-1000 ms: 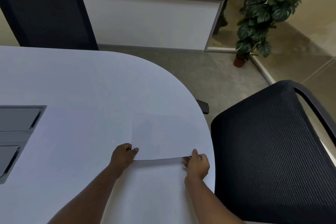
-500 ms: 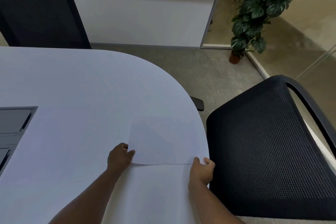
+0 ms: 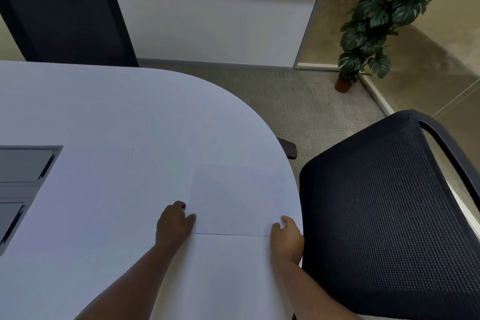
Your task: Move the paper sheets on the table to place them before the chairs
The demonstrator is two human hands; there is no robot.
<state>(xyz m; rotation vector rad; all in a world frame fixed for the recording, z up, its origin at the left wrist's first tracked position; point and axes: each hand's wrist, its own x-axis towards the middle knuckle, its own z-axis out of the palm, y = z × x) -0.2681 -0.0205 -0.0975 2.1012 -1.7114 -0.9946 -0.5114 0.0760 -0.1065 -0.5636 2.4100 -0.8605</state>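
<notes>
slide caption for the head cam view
Both hands, left and right, set a paper sheet on the white table beside a black chair.

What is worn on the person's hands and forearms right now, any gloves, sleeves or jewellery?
Nothing is visible: the left hand and right hand are bare, without gloves, rings or a watch. Both forearms are bare to the bottom edge of the view, with no sleeve showing.

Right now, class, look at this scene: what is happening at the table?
A person is laying out paper on a white table. The left hand and right hand each rest at a near corner of one paper sheet, which lies flat by the table's curved edge, beside a black mesh chair. Another sheet lies further left, faint against the tabletop. A second black chair stands at the far side.
</notes>
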